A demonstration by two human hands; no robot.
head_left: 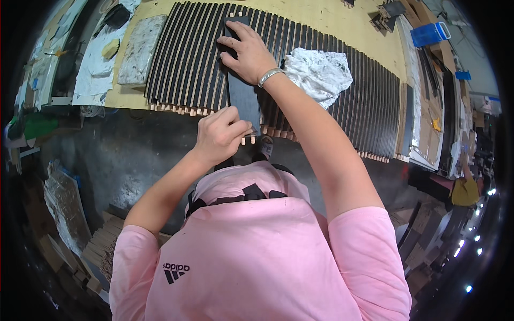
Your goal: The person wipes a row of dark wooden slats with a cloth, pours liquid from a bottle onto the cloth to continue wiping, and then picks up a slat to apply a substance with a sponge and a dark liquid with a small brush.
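Observation:
A long, narrow dark grey wooden board [242, 80] lies face up across a row of similar boards. Two pale wooden dowels [248, 140] stick out of its near end, which juts past the table's edge. My left hand [222, 134] is closed at that near end, its curled fingers gripping the board's left side; the thumb is mostly hidden. Toward the far end, my right hand [249, 53] rests on the board with fingers spread, their tips at its left edge. A crumpled white rag [319, 75] with dark smudges lies on the boards, right of my right wrist.
Dark boards [184, 59] stand on edge in a tight row along the yellowish table [209, 2]. A stained pale block [142, 51] lies left of them. On the right is a blue plastic container [430, 34]. Stacked cardboard [110, 241] sits below, at left.

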